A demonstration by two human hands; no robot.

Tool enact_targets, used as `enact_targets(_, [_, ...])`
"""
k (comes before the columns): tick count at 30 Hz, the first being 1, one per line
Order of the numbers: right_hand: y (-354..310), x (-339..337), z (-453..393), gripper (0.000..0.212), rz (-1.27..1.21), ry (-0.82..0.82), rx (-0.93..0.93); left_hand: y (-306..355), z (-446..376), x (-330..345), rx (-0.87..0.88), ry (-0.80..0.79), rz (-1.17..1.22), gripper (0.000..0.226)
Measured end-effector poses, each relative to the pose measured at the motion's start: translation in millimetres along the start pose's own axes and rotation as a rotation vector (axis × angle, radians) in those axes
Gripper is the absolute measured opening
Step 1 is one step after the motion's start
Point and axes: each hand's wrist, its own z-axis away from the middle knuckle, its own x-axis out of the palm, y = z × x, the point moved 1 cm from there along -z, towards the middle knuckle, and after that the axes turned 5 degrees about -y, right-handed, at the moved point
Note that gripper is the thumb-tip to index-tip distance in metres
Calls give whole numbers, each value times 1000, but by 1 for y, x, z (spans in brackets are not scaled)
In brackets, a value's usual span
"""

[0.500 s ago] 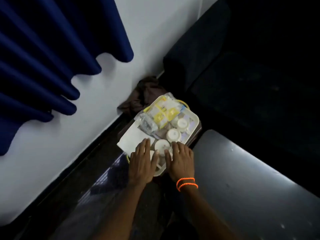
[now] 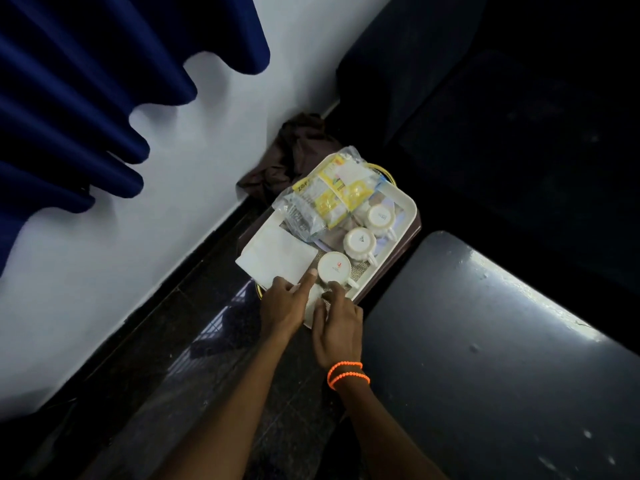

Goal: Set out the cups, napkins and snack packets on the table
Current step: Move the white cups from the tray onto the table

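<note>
Both hands have drawn back from lying flat over the near cups and now work with fingertips. On the left, the left hand [image 2: 282, 308] rests on the napkins' [image 2: 277, 259] near corner, forefinger stretched against the nearest upturned cup [image 2: 334, 268]. Right of it, the right hand [image 2: 337, 327] curls loosely at that cup's base, gripping nothing firmly. Two more cups [image 2: 360, 241] and the snack packets [image 2: 329, 199] lie on the tray [image 2: 410, 209]. Farther right, the table [image 2: 502, 358] holds nothing; unloading seems about to start.
</note>
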Motion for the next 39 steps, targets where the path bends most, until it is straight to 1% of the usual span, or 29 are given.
enact_targets(2, [-3, -2, 6, 33, -60, -2, -29, -1, 8, -5, -68, 20, 56, 68])
enact_targets(3, [-4, -3, 10, 31, -93, 5, -31, -4, 13, -8, -91, 19, 135, 64])
enact_targets(5, [-6, -9, 15, 31, -190, 44, 9, -12, 23, -14, -131, -6, 369, 53])
enact_targets(6, [-6, -14, 17, 33, -242, 79, 45, -14, 27, -16, -156, -46, 497, 48])
enact_targets(8, [-3, -22, 19, 37, -339, 138, 120, -13, 38, -15, -146, -204, 776, 43])
enact_targets(9, [0, -28, 19, 38, -425, 124, 183, -10, 44, -12, -115, -303, 904, 44])
enact_targets(11, [9, -43, 18, 38, -720, -11, 340, -1, 53, 0, -58, -484, 1084, 54])
enact_targets(13, [28, -62, 18, 43, -923, -138, 400, 9, 59, 19, -33, -627, 1139, 65])
enact_targets(14, [41, -74, 19, 44, -952, -158, 397, 14, 61, 29, -29, -687, 1124, 72])
enact_targets(16, [71, -102, 22, 41, -997, -148, 376, 25, 62, 53, -15, -770, 1028, 81])
enact_targets(17, [87, -116, 23, 40, -1022, -133, 370, 30, 63, 65, -4, -799, 957, 80])
enact_targets(19, [119, -146, 28, 47, -1035, -106, 354, 41, 66, 93, 16, -862, 818, 68])
enact_targets(21, [147, -176, 35, 62, -959, -78, 335, 52, 72, 121, 47, -926, 702, 59])
enact_targets(23, [173, -202, 46, 73, -822, -47, 340, 61, 80, 151, 117, -964, 549, 63])
enact_targets(24, [184, -211, 52, 73, -742, -40, 355, 66, 85, 165, 159, -969, 459, 66])
enact_targets(27, [215, -228, 72, 62, -559, -16, 414, 74, 101, 211, 256, -951, 249, 69])
enact_targets(31, [251, -233, 101, 58, -485, 69, 503, 70, 119, 270, 307, -907, 62, 71])
enact_targets(34, [274, -237, 117, 59, -476, 113, 549, 60, 131, 304, 339, -894, -28, 71])
enact_targets(39, [301, -241, 134, 64, -455, 104, 618, 40, 146, 335, 375, -849, -71, 65])
